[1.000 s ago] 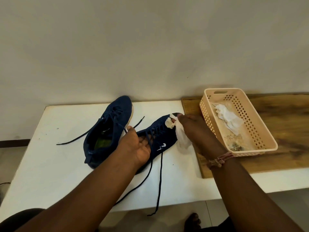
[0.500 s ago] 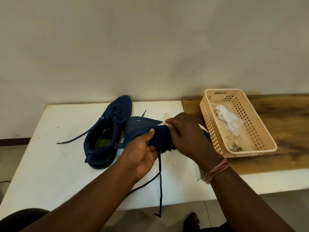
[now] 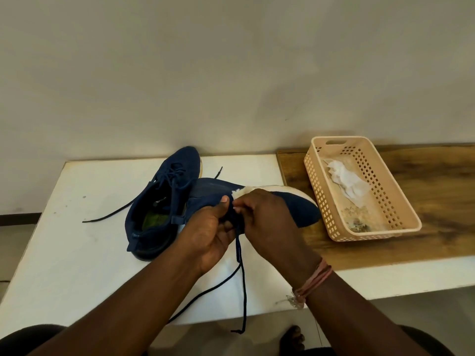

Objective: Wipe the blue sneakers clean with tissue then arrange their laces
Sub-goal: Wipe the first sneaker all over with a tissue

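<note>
Wiping looks under way, not finished. The left hand point(image 3: 213, 235) grips the tilted sneaker point(image 3: 295, 209), thumb on top; the right hand point(image 3: 267, 222) pinches tissue point(image 3: 240, 193) just beyond its fingers against the sole edge. The other sneaker point(image 3: 159, 201) lies left of both hands. Laces point(image 3: 241, 273) dangle below the fingers, not yet arranged.

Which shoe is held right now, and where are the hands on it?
The nearer sneaker, tipped on its side. The left hand grips its laced middle; the right hand holds it beside, tissue peeking above.
</note>
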